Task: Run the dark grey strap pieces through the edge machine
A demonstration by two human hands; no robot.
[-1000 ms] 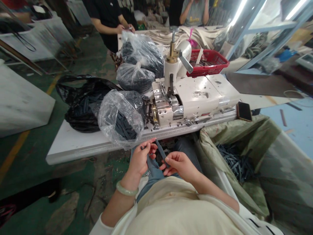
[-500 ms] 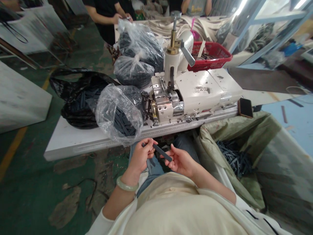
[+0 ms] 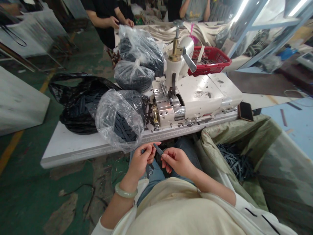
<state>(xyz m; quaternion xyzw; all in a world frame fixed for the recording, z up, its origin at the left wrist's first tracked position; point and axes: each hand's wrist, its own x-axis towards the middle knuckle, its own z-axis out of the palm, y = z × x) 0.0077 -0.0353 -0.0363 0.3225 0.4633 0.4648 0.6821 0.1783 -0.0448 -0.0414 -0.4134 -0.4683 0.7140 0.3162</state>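
Note:
My left hand (image 3: 143,160), with a pale green bangle on its wrist, is closed on dark grey-blue strips (image 3: 147,171) whose ends hang below its fingers. Its index finger stretches out toward the right. Between both hands lies a single short dark strip (image 3: 158,149), slanting. My right hand (image 3: 174,160) pinches the lower end of that strip between thumb and fingers, while its far end rests by the left fingertips. Just beyond the hands, on the table edge, stands a clear plastic bag (image 3: 102,117) with similar strips (image 3: 123,127) inside.
A white machine (image 3: 205,94) with a metal feed end stands on the table (image 3: 73,147). Left is a black bag (image 3: 80,127) of strips; behind are tied clear bags (image 3: 134,75). A green-lined bin (image 3: 210,137) holds strips at right. A phone (image 3: 245,111) and red basket (image 3: 210,69) lie beyond.
My right hand has moved up along the strip and now pinches it, where its fingers were spread beneath it before. The left index finger has straightened, and more strip ends show below the left hand.

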